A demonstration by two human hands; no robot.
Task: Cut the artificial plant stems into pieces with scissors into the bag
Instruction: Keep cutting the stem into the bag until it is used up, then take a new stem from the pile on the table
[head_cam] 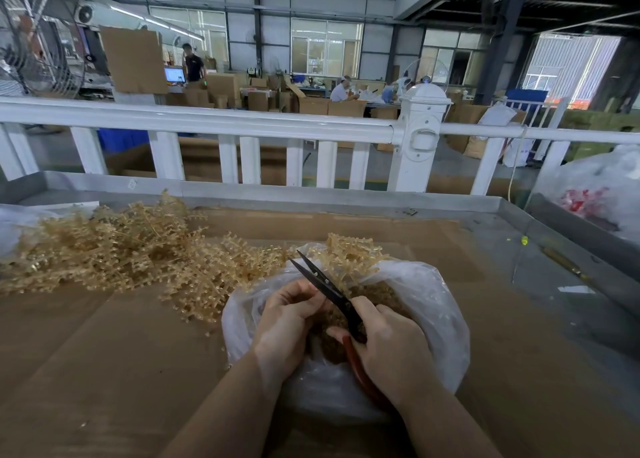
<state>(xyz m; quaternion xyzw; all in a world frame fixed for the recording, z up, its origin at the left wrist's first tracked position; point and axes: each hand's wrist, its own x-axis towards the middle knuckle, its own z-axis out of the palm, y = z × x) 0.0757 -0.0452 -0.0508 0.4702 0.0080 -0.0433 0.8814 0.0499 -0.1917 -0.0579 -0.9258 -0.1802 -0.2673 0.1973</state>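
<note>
Directly over the open bag (429, 305), the right hand (391, 350) grips the scissors (327, 286), blades parted and pointing up-left, away from the person. The left hand (287, 322), fingers curled, pinches a stem (349, 250) whose tip rises just right of the blades. Uncut stems (104, 250) lie left on the tabletop (104, 336).

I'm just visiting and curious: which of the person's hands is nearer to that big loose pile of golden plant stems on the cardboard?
Left. The left hand lies over the bag's left side, beside the pile. The right hand, gripping the scissors, is farther right.
</note>
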